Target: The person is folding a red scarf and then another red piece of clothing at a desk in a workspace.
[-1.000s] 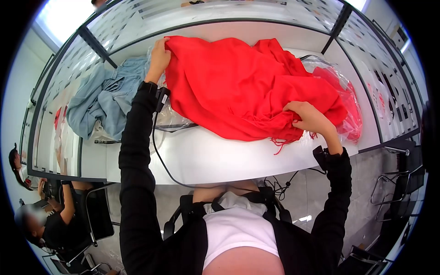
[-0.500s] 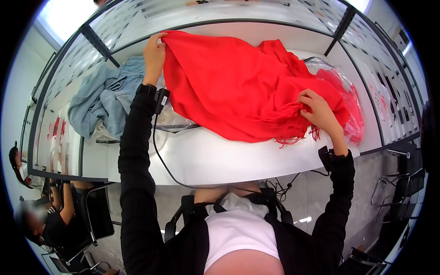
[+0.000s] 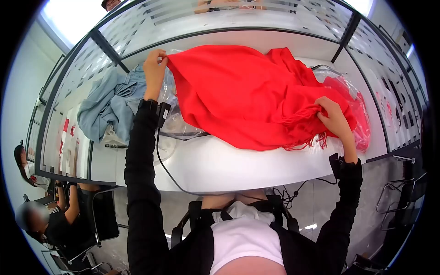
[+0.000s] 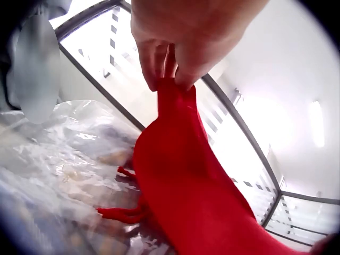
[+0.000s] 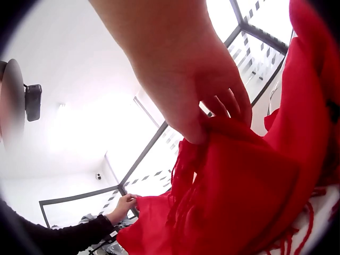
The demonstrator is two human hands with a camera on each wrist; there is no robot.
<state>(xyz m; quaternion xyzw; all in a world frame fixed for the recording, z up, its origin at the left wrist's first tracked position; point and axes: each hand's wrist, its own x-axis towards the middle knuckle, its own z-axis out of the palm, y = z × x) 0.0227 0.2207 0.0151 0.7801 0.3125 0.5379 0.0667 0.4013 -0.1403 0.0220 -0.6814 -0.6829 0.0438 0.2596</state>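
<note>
A large red scarf [image 3: 238, 91] with fringed ends is spread in loose folds over the white table. My left hand [image 3: 155, 68] pinches its far left corner between thumb and fingers and holds it raised; in the left wrist view the cloth [image 4: 180, 154] hangs down from the fingertips. On the near right side my right hand [image 3: 333, 117] grips a bunched, fringed part of the scarf. The right wrist view shows thumb and fingers closed on a fold [image 5: 239, 159], with fringe strands dangling beside it.
Light blue denim clothing [image 3: 107, 105] lies at the left of the table. Clear plastic bags [image 4: 69, 154] lie beside and under the scarf, another bag with red contents [image 3: 362, 123] at the right. Partition panels enclose the table. A black cable [image 3: 167, 170] runs from my left wrist. Another person [image 3: 50, 220] sits at left.
My right hand has shifted to the right, regripping the fringed part and drawing it along. My left hand keeps its pinch on the corner, now lifted slightly outward to the left.
</note>
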